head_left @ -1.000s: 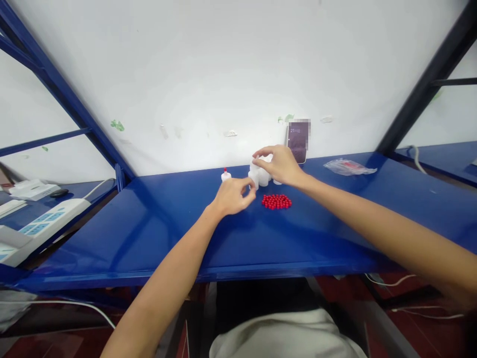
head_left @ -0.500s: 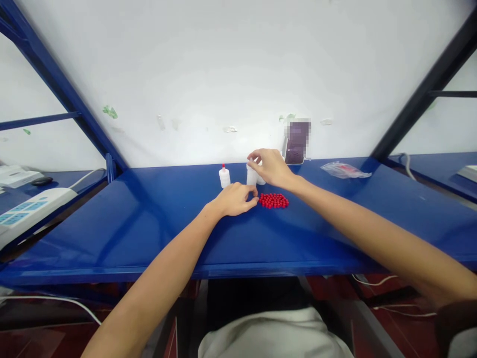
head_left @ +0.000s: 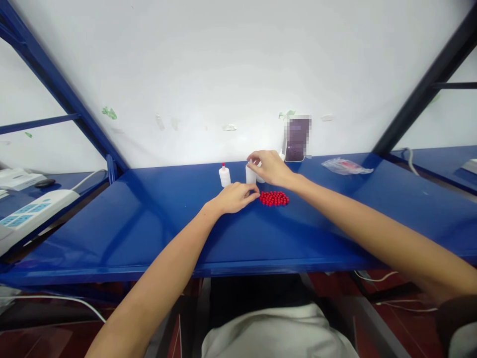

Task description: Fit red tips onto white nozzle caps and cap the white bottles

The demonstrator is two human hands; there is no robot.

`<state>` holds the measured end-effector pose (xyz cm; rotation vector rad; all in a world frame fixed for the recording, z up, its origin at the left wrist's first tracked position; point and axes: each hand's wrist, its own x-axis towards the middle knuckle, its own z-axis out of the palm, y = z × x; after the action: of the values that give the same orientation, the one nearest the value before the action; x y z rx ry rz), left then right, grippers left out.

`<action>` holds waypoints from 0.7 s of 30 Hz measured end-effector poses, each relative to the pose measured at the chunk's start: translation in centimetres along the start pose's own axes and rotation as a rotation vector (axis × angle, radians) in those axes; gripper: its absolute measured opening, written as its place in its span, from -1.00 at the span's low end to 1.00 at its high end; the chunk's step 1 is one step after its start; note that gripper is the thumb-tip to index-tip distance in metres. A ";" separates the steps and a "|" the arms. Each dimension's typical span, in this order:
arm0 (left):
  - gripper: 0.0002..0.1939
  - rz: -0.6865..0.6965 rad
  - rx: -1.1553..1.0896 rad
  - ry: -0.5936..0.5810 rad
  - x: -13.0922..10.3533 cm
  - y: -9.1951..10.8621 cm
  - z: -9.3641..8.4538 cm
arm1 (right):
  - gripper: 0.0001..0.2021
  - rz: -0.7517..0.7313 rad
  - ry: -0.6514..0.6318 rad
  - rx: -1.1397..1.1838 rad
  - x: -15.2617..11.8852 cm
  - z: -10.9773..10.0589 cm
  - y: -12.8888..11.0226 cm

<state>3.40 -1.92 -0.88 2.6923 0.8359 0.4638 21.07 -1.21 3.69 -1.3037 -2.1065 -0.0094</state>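
My left hand rests on the blue table, thumb and fingertips brought together at the left edge of a pile of small red caps. Whatever is in that pinch is too small to make out. Just behind it stands a white squeeze bottle, and my right hand reaches over from the right with its thumb and fingertips closed around the top. The hand partly hides another white bottle. Left of these, a white bottle with a red tip stands upright.
A phone leans on the wall at the back. To its right lies a clear plastic bag with something red in it. A white power strip is at the far left, beyond the blue frame post.
The left thumb and fingertips have closed together beside the red caps. My right hand keeps nearly the same place at the bottle's top. The view has shifted slightly.
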 end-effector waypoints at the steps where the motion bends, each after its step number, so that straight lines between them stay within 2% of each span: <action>1: -0.69 0.018 -0.026 -0.010 0.0 -0.2 0.0 | -0.77 -0.002 -0.010 0.003 0.0 0.0 0.0; 5: -0.70 0.060 -0.126 -0.029 -0.1 -0.5 -0.2 | -0.73 -0.030 -0.047 0.002 -0.6 -0.7 0.4; 9: -0.75 0.059 -0.167 0.012 -0.2 -0.5 -0.3 | -0.75 -0.028 -0.070 -0.054 -1.8 -2.5 1.5; 12: -0.80 0.035 -0.123 0.064 -0.2 -0.4 -0.1 | -0.74 -0.027 -0.088 -0.098 -2.9 -4.1 2.8; 15: -0.76 0.007 -0.045 0.081 -0.1 -0.4 0.3 | -0.72 -0.022 -0.085 -0.134 -4.1 -5.6 4.3; 18: -0.65 0.041 0.021 0.061 0.0 -0.4 0.5 | -0.70 0.038 -0.080 -0.121 -5.6 -6.9 5.6; 21: -0.61 0.072 0.060 0.033 0.1 -0.3 0.5 | -0.70 0.177 -0.042 -0.023 -6.9 -7.3 6.5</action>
<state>3.52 -1.70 -1.47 2.7847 0.7751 0.5079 32.11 -5.90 3.71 -1.5120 -2.0240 0.0698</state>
